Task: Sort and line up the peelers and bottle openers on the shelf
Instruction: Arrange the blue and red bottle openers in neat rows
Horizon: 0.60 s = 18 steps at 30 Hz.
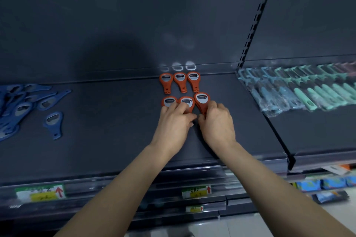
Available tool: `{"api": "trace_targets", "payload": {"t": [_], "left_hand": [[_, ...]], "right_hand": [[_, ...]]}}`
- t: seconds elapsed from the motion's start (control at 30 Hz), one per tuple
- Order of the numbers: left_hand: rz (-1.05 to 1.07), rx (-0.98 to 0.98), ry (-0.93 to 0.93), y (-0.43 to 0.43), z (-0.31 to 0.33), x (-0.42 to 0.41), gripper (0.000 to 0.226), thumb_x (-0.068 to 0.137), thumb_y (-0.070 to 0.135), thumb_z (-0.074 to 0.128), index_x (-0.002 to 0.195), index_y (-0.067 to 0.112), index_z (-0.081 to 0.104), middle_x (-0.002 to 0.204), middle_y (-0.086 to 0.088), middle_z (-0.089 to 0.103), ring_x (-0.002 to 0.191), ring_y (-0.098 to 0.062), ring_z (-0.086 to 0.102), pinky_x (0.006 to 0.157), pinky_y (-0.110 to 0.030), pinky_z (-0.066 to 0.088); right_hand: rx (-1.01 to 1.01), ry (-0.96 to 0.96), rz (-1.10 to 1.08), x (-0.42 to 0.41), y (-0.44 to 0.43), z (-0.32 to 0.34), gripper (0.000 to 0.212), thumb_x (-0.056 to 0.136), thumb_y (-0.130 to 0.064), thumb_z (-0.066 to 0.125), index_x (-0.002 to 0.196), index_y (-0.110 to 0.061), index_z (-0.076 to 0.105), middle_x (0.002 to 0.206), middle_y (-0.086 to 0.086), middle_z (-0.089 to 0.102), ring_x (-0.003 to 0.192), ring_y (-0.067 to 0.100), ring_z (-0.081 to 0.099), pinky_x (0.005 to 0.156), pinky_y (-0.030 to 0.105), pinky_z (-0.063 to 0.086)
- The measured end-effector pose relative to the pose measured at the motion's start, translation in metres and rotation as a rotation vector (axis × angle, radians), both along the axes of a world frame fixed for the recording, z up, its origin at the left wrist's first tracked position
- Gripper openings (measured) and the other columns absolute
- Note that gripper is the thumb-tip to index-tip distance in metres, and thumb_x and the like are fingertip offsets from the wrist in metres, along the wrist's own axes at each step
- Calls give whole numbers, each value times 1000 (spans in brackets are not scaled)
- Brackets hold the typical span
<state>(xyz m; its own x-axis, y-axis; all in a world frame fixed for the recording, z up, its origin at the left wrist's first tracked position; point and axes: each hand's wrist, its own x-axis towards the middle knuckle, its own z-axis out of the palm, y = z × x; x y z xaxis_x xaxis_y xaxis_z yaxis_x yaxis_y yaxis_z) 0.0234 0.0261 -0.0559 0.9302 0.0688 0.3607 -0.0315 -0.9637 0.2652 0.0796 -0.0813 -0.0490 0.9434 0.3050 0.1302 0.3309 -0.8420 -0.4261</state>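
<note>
Fingers of the right hand (pixel 216 121) pinch an orange bottle opener (pixel 201 102); left hand (pixel 174 121) fingertips press its neighbours.

I've got six orange bottle openers (pixel 180 90) mid-shelf in two rows of three, heads toward the back; the front-right one sits slightly askew. Off to my left, blue bottle openers (pixel 28 106) lie in a loose jumble, one apart (pixel 54 124). On the right shelf, bagged teal and blue peelers (pixel 300 86) lie overlapping in a row.

Bottle openers (pixel 180 90) lie mid-shelf (pixel 115 131), loose openers (pixel 28 106) left, peelers (pixel 308 90) right.
</note>
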Motion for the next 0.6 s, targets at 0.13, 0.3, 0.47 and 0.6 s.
{"api": "trace_targets", "payload": {"t": [0.13,0.3,0.47,0.6], "left_hand": [[-18,-33,13,2,-4,4,18,87,9,61,101,9,73,99,-7,64,96,-27,55,79,-27,22],[-11,-39,-4,2,-5,2,19,86,11,63,104,9,71,100,-6,64,98,-26,55,82,-30,27],[31,-83,-90,15,6,-14,14,81,6,69,95,6,72,94,-8,66,88,-29,59,75,-40,42],[150,-137,-128,55,9,-39,16,84,2,65,98,6,71,92,-9,64,85,-28,58,77,-40,46]], "right_hand": [[-9,-1,-4,-1,1,-1,17,89,-9,48,104,-1,50,107,17,54,102,31,50,73,32,37],[1,-16,12,-1,-1,-2,20,90,-16,51,103,-1,51,105,17,54,100,31,49,71,31,35],[24,-156,97,1,2,6,24,90,-15,52,107,0,58,102,17,57,98,32,48,80,33,37],[53,-165,234,-4,27,17,21,89,-14,55,106,-3,62,103,15,59,99,30,49,79,29,35]]}}
